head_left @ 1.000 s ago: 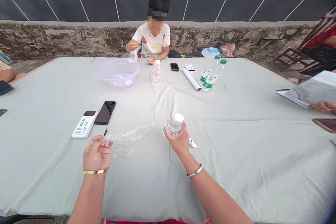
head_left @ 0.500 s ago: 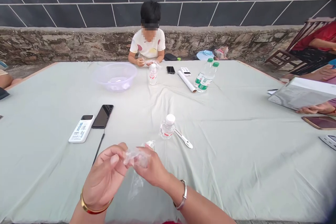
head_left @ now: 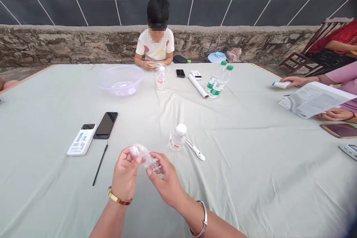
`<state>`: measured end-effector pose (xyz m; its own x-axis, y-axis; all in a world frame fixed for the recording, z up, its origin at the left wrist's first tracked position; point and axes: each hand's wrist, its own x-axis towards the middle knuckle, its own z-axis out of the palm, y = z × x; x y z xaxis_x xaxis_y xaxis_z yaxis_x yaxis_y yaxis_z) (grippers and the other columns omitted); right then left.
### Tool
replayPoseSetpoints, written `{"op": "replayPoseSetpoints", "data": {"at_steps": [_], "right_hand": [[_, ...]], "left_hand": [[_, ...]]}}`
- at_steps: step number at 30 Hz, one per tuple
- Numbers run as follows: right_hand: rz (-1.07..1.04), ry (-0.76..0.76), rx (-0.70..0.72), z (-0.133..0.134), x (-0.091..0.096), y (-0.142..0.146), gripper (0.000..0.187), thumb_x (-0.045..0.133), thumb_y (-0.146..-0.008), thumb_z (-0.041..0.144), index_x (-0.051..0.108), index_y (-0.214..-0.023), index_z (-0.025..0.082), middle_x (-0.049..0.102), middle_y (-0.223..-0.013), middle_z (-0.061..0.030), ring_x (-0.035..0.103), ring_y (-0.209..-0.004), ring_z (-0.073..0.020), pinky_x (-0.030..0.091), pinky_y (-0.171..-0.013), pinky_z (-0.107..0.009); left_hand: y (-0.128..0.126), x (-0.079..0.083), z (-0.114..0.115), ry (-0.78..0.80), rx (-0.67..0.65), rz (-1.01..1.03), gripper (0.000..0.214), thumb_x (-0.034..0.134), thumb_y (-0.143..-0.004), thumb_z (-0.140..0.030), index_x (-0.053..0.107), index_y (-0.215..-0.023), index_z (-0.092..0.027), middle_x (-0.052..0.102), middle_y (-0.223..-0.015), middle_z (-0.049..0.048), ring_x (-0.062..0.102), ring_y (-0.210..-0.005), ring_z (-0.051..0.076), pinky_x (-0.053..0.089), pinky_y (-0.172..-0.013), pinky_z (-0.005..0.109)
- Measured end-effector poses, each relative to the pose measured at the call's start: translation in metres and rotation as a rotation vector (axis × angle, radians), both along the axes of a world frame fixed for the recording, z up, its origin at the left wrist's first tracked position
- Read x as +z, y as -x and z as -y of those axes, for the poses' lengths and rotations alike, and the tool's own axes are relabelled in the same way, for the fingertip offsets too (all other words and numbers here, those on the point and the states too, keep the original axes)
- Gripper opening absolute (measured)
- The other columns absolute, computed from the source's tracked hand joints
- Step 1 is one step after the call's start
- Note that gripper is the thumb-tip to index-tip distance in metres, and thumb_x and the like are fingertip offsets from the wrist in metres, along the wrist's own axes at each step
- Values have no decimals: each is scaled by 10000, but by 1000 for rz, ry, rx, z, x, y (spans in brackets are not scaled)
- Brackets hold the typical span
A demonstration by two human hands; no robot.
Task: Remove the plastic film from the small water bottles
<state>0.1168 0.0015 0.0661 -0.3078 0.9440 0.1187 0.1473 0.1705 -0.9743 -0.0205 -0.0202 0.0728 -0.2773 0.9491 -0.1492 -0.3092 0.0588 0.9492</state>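
A crumpled piece of clear plastic wrap [head_left: 145,155] stretches between my two hands above the near part of the table. My left hand [head_left: 125,173] pinches its left end, where a whitish lump shows through. Around the right end, the thumb and fingers of my right hand [head_left: 167,180] are closed. What lies inside the plastic, if anything, I cannot make out. Just beyond my right hand stands a small clear bottle [head_left: 177,139] with a white cap. A white pen-like tool [head_left: 196,150] lies against its right side.
To the left lie a white power bank [head_left: 81,141], a black phone [head_left: 106,124] and its strap. Farther back are a purple basin [head_left: 121,91], another small bottle [head_left: 161,79], a paper roll [head_left: 198,86] and two green-capped bottles [head_left: 219,83]. A person sits opposite; another holds a leaflet [head_left: 312,98] at right.
My hands have turned and risen slightly, bringing the plastic up, so its hanging tail no longer shows. At right, a person's hand has lowered a small blue-and-white item toward the table and the leaflet has tilted.
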Motion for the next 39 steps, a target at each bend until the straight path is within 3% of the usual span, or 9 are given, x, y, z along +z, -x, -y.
{"op": "replayPoseSetpoints", "data": {"at_steps": [4, 7, 11, 13, 16, 21, 26, 33, 39], "right_hand": [[-108, 10, 157, 18, 1, 1, 513, 514, -791, 170, 444, -1290, 269, 545, -1265, -61, 562, -1067, -175, 512, -854, -326], [-57, 10, 255, 17, 4, -22, 556, 525, -781, 169, 421, -1319, 264, 589, -1218, -56, 595, -1008, -174, 513, -871, -346], [248, -64, -228, -8, -8, -71, 306, 508, -840, 269, 536, -1144, 253, 649, -1011, -47, 623, -821, -171, 532, -781, -361], [386, -108, -414, -28, -20, -89, 465, 607, -777, 355, 481, -1213, 251, 607, -1131, -78, 618, -918, -220, 523, -813, -418], [507, -74, -326, -56, -38, -93, 757, 710, -653, 401, 385, -1320, 255, 530, -1286, -103, 564, -1100, -296, 504, -859, -485], [470, 40, -236, -94, -45, -79, 452, 662, -685, 360, 533, -1098, 229, 671, -953, -44, 645, -874, -256, 536, -726, -413], [409, 29, -367, -190, -41, -78, 487, 711, -622, 403, 551, -1034, 198, 684, -883, -35, 648, -776, -220, 515, -693, -358], [501, -7, -733, -384, -47, -61, 530, 692, -678, 364, 491, -1110, 132, 643, -1054, -115, 607, -937, -227, 453, -792, -341], [517, 9, -735, -422, -53, -55, 616, 582, -778, 391, 394, -1269, 71, 541, -1225, -174, 526, -1112, -227, 381, -912, -341]], "left_hand": [[-14, -5, -2, -46, 153, -490, 333, 710, -687, -391, 599, -948, -218, 622, -929, 57, 585, -874, 204, 482, -764, 343], [-9, -7, -4, -112, 77, -770, 169, 683, -694, -340, 628, -797, -218, 612, -811, 27, 561, -766, 175, 466, -698, 305], [12, -11, -20, -5, 36, -693, 126, 650, -692, -316, 591, -728, -210, 547, -678, -14, 494, -633, 133, 432, -605, 259], [24, -11, -33, 50, 122, -555, 218, 687, -645, -321, 589, -799, -203, 547, -712, -15, 498, -648, 130, 434, -608, 253], [40, -7, -57, 63, 164, -331, 299, 716, -609, -317, 566, -842, -206, 535, -723, -26, 512, -647, 122, 439, -597, 243], [56, -3, -97, -23, 128, -486, 425, 644, -620, -239, 588, -1042, -239, 497, -690, -48, 529, -611, 121, 441, -581, 242], [60, -29, -119, -110, -174, -1053, 268, 493, -647, -183, 712, -789, -240, 483, -588, -29, 432, -471, 112, 392, -477, 244], [63, -62, -111, -104, -268, -1021, 224, 483, -718, -164, 682, -788, -239, 585, -655, 1, 545, -548, 148, 451, -501, 254], [57, -56, -116, 12, -218, -978, 219, 534, -736, -227, 696, -878, -263, 669, -816, 25, 620, -740, 192, 516, -668, 307]]}}
